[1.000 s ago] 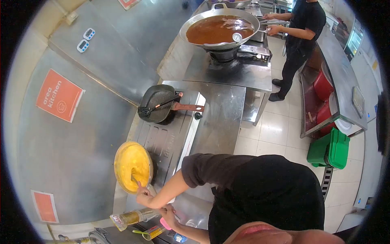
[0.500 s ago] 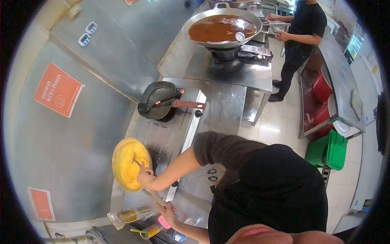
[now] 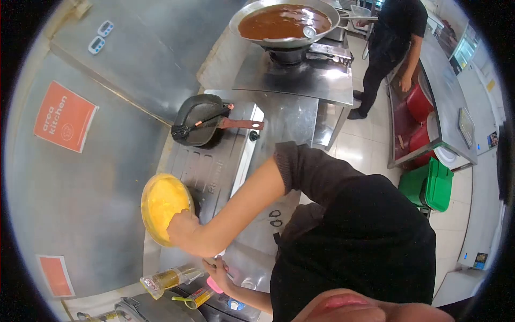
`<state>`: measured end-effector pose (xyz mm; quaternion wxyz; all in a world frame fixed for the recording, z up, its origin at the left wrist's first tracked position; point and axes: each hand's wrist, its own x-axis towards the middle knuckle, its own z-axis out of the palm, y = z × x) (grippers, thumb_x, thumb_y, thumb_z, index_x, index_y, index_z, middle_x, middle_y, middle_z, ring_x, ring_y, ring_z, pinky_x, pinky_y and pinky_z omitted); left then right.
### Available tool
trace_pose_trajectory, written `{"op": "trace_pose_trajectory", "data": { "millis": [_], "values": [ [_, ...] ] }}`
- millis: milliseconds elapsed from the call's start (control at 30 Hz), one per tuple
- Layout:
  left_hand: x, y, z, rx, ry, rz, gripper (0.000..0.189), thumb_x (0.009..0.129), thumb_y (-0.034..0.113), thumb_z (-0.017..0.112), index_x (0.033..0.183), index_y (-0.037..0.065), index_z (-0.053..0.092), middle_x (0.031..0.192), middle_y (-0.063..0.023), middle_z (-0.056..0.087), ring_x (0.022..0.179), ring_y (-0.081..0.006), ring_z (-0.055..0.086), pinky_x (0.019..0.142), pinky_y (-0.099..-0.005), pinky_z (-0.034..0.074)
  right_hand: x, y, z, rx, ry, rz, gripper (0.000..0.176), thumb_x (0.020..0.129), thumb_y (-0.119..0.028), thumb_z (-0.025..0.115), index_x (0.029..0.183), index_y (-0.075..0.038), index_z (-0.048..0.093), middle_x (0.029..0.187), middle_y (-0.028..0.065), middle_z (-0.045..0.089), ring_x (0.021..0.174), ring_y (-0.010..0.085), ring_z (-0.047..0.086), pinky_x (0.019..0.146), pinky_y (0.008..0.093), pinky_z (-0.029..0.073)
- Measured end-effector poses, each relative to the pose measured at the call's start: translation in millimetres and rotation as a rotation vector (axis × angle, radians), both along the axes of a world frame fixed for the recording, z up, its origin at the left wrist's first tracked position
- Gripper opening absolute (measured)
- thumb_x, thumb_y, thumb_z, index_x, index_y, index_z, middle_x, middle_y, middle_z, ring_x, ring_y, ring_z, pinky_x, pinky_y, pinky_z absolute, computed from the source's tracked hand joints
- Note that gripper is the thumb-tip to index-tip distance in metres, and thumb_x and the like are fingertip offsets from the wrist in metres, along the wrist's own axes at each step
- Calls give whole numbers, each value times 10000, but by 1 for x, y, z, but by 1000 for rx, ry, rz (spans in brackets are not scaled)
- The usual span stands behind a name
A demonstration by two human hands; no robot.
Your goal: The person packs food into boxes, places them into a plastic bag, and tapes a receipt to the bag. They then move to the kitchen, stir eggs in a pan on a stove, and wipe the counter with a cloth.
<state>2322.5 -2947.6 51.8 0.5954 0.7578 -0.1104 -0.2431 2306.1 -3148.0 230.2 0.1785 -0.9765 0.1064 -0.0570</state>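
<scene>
My right hand [image 3: 184,231] is closed low over the near side of a round pan [image 3: 145,214]. A thick yellow mixture [image 3: 165,206] coats the inside of the pan. The spatula in this hand is hidden behind my fingers and forearm. My left hand [image 3: 219,272] is closed around the pan's handle, which my right arm mostly covers. The pan sits at the left end of a flat metal gas stove [image 3: 206,174]. On the stove's other end rests a dark square pan [image 3: 196,115] with a brown handle and a black utensil [image 3: 206,121] across it.
A large wok [image 3: 284,24] of brown liquid, with a thermometer [image 3: 309,32], stands on a burner. A co-worker [image 3: 389,45] stands beyond it. Below my left arm lie a bag of oil [image 3: 169,279] and a yellow can [image 3: 198,298]. A green bin [image 3: 426,185] stands behind me.
My right hand has moved down toward the pan's near edge, and the spatula is now out of sight. The co-worker's one arm has lowered. The whole view has shifted slightly.
</scene>
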Motion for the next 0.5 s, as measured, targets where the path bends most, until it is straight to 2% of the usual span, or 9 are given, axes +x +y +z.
{"op": "trace_pose_trajectory", "data": {
  "millis": [67,167,300,500],
  "values": [
    [2,1,-4,-55,62,23,299,825,34,564,1084,33,417,618,0,418,446,-57,365,388,-202,280,-8,2,19,-43,218,69,268,588,-102,646,834,-8,694,698,110,637,529,158,537,349,303,322],
    [0,1,-4,-73,55,35,278,838,55,574,1073,43,426,612,3,421,453,-52,369,392,-198,278,2,22,-4,-233,338,55,285,588,-100,636,850,0,690,691,112,633,507,156,517,343,301,308],
    [-3,-6,2,-56,24,50,352,835,40,578,1147,46,413,619,12,412,458,-46,361,395,-199,273,45,49,-67,-523,320,-14,308,589,-97,623,871,12,684,681,116,626,478,154,491,336,297,289],
    [-5,-6,8,6,11,14,376,838,61,590,1165,52,405,627,15,401,471,-44,346,413,-197,261,114,63,-139,-866,201,-210,342,591,-94,604,902,29,676,667,121,617,434,151,452,325,292,261]
  ]
}}
